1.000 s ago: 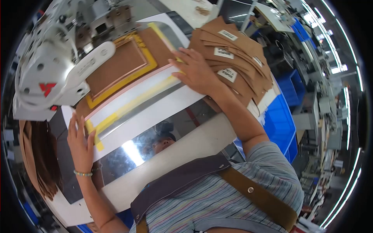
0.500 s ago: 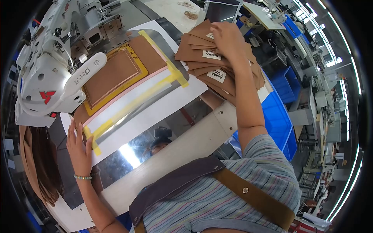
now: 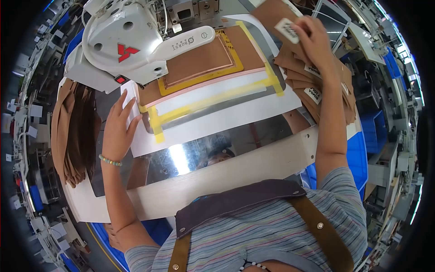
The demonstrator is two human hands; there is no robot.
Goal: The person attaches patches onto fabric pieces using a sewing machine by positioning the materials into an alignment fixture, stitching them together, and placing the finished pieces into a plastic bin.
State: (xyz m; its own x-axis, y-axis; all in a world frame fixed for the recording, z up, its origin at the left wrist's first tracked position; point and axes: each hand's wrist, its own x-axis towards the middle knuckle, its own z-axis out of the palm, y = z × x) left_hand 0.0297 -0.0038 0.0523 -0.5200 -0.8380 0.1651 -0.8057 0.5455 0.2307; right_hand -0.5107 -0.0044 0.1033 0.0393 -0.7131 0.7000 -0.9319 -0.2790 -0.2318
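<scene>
My right hand (image 3: 313,43) pinches a brown leather-like panel (image 3: 270,17) by its white label area and holds it tilted above a fanned stack of similar panels (image 3: 302,82). Several panels in the stack carry white printed labels. My left hand (image 3: 118,124) lies with fingers apart at the left end of a white sheet (image 3: 204,122). On that sheet sits a plate edged with yellow tape (image 3: 213,104). A brown panel (image 3: 251,52) lies there under a yellow frame (image 3: 235,68), partly hidden by the machine's white arm.
The white machine head (image 3: 131,41) stands over the left of the work area. Dark and brown pieces (image 3: 72,131) hang in a bundle at the far left. A shiny metal plate (image 3: 204,156) lies at the front. Blue bins (image 3: 360,156) stand at the right.
My right hand has raised a labelled brown panel off the stack and towards the back. My left hand stays by the sheet's left end. The camera view has turned and shifted.
</scene>
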